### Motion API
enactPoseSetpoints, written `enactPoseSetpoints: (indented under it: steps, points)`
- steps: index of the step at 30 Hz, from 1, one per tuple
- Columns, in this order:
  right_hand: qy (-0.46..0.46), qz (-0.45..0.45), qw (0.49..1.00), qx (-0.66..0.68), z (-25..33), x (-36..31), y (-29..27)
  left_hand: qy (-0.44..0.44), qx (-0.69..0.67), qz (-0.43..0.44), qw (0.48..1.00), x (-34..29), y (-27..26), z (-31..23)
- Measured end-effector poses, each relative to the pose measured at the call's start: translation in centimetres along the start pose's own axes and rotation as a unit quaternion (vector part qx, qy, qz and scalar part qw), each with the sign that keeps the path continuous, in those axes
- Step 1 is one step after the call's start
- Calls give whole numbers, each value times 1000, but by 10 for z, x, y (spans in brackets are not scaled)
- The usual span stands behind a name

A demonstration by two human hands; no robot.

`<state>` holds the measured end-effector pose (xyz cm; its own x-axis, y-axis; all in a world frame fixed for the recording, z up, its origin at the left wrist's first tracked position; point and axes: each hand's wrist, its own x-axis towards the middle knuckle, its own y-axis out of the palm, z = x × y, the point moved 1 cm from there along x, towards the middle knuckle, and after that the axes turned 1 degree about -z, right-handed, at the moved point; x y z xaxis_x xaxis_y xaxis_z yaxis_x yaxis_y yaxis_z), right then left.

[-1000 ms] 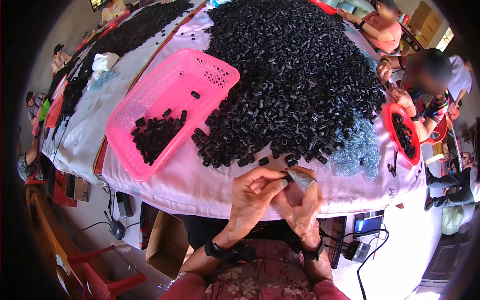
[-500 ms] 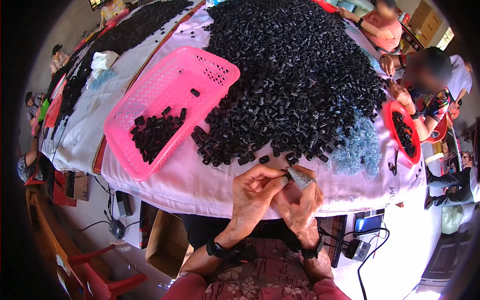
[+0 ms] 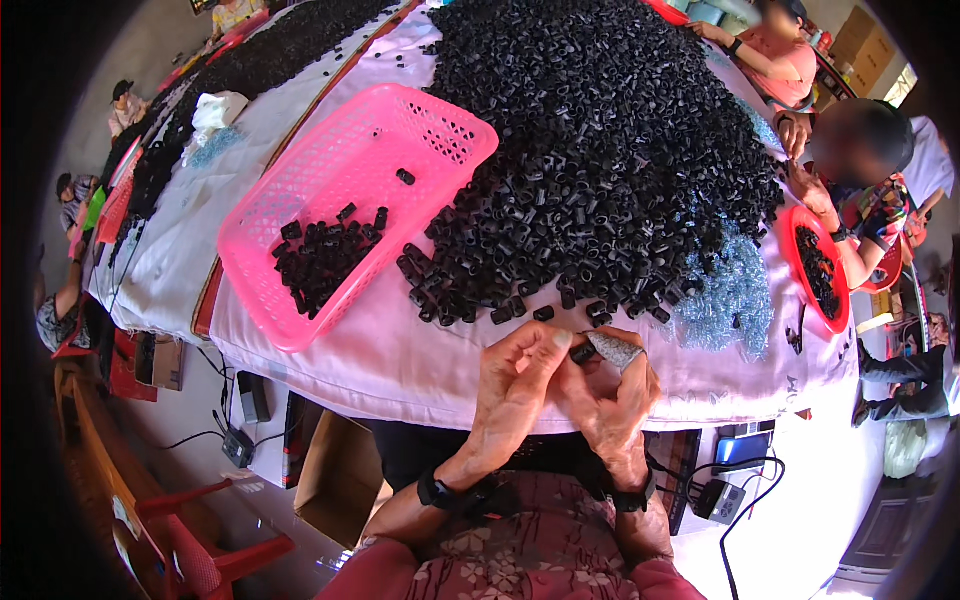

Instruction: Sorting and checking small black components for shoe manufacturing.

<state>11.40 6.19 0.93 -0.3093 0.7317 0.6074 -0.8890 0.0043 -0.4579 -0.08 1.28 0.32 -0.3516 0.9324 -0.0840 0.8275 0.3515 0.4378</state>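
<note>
- Head view: a small black piece (image 3: 582, 353) sits at the fingertips of the right hand (image 3: 612, 410), above the near edge of the table (image 3: 450, 365).
- Right grip: closed on that piece. A grey speckled covering (image 3: 617, 350) sits at the fingers just beside it, apparently worn on the index finger.
- Left hand (image 3: 510, 385): thumb and index finger come together just left of the piece; I cannot tell whether this grip pinches anything small.
- Likely trouble: with so little of the piece grasped, a loosened pinch or a sideways push from the left thumb could drop it; the bulky covering may also dull the feel.
- Just beyond the hands, loose black pieces lie at the near edge of a big black heap (image 3: 600, 180). A dropped piece could be lost among these lookalikes, and a brushing wrist could scatter them.
- Left of the heap, a pink basket (image 3: 400, 240) holds a small cluster of black pieces; a knock could tip or shift it.
- To the right lie clear bluish bits (image 3: 725, 305), touching the heap, so they could mix in.
- Farther right, a co-worker's hand (image 3: 812, 190) is near a red basin (image 3: 832, 322) of dark pieces.
</note>
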Motion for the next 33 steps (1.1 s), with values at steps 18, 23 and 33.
enactPoseSetpoints:
  steps: [18,23,33]
  points:
    - [20,-13,1000,-17,3,-1,0,-14,-50,20,998,2,2,0]
    - [-60,-20,995,-74,0,-2,-3,18,-51,37,998,4,4,14]
    - [-55,50,997,-6,2,0,-24,26,6,52,998,-11,1,-6]
